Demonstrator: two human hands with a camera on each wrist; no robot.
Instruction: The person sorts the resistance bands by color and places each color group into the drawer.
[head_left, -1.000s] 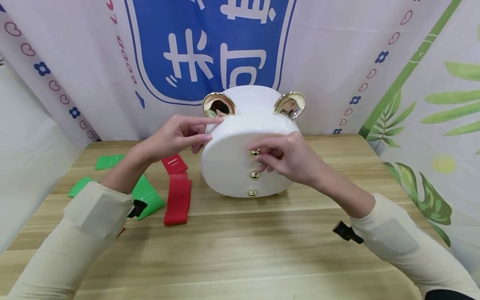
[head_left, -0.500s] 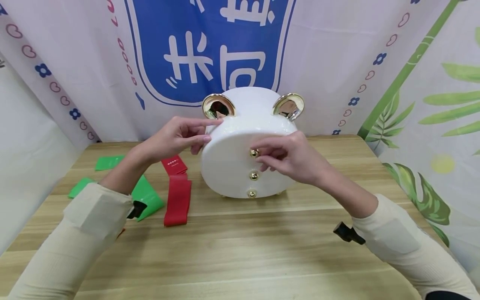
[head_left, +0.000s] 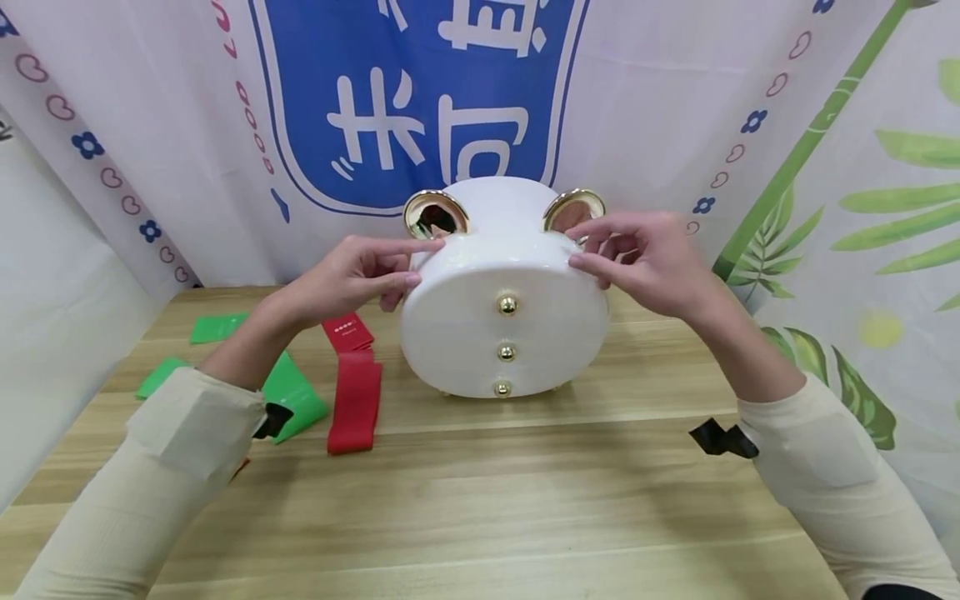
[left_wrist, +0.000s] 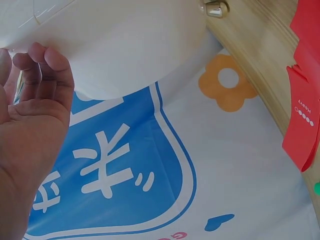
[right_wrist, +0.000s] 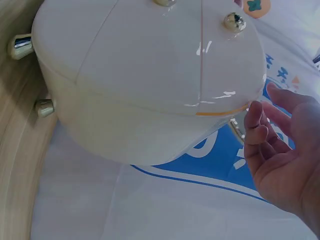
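My left hand (head_left: 356,271) and right hand (head_left: 648,262) are well apart, one at each upper side of the white case (head_left: 453,342). It stands on the table (head_left: 480,508) near the back edge, just in front of the banner (head_left: 630,125). My left forefinger lies at the top by one gold ear (head_left: 415,218), the thumb at the front's edge, the other fingers loosely bent. On the right, my forefinger is by the other ear (head_left: 573,213), the thumb near the front's rim; I cannot tell whether that hand presses or only touches. Neither is wrapped round anything.

Three gold knobs (head_left: 507,304) run down the middle of the front, and gold feet (right_wrist: 21,46) sit underneath.

To the left lies a red strip (head_left: 356,404), folded, and past it green pieces (head_left: 291,398), partly hidden by my forearm. A black clip (head_left: 273,420) juts from each cream sleeve (head_left: 150,492).
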